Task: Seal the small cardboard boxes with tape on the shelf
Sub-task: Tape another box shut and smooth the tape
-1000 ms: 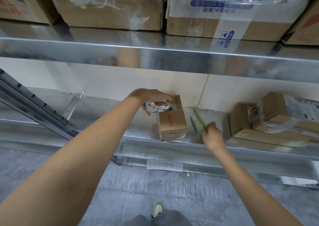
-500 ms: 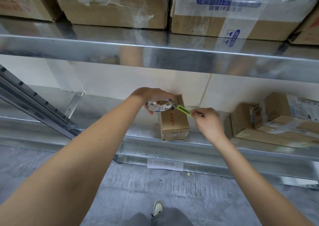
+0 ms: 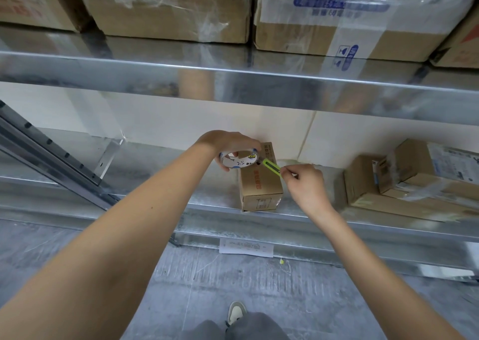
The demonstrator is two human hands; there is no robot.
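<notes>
1. A second ago my right hand [image 3: 305,184] was lower, just right of the small box [image 3: 259,184], with the green cutter [image 3: 271,167] pointing away. Now the cutter tip is at the tape roll [image 3: 239,159], above the box's far end.
2. I judge the strip is laid and the cut comes next.
3. My left hand [image 3: 228,145] grips the roll with curled fingers; the right fingers pinch the cutter.
4. The box stands closed on the lower shelf [image 3: 311,223]; its contents are hidden. Right of it, well apart, lie more taped boxes [image 3: 404,184].
</notes>
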